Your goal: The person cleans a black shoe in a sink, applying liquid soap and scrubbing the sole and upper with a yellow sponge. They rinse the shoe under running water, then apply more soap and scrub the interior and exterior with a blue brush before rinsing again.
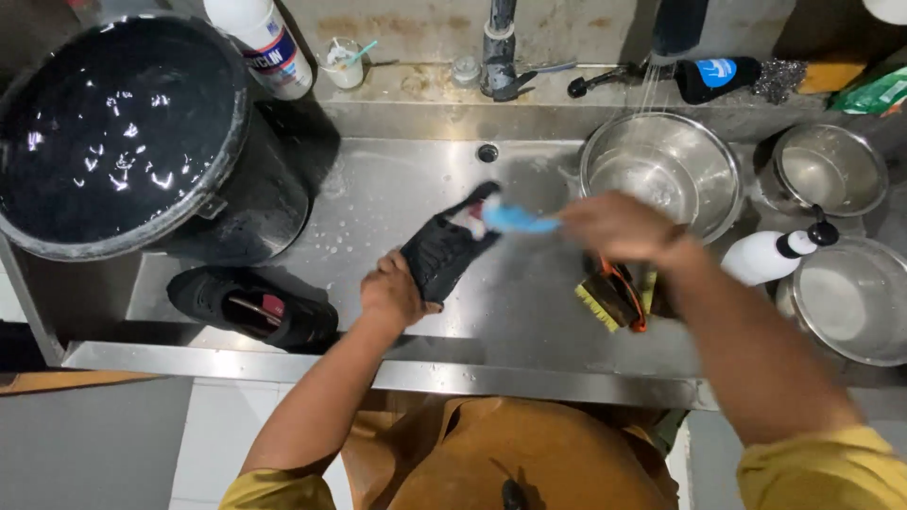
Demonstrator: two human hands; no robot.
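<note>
The left hand (392,293) gripped one black shoe (444,247) by its heel, toe pointing away; the right hand (619,227) clutched a blue brush (515,220) against it. A second shoe (250,307) lay left. Three steel bowls (661,165) stood right.

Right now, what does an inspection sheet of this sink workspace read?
Surface: steel sink, wet, soap flecks.
Job's things: black shoe held over the sink; blue brush, blurred, at its opening.
Clutter: second black shoe, yellow scrub brush, three steel bowls, white pump bottle, water-filled black bucket.
Hands: left hand grips the shoe; right hand grips the brush.
Cables: nothing seen.
Surroundings: tap on a stained ledge; water falls into one bowl.
</note>
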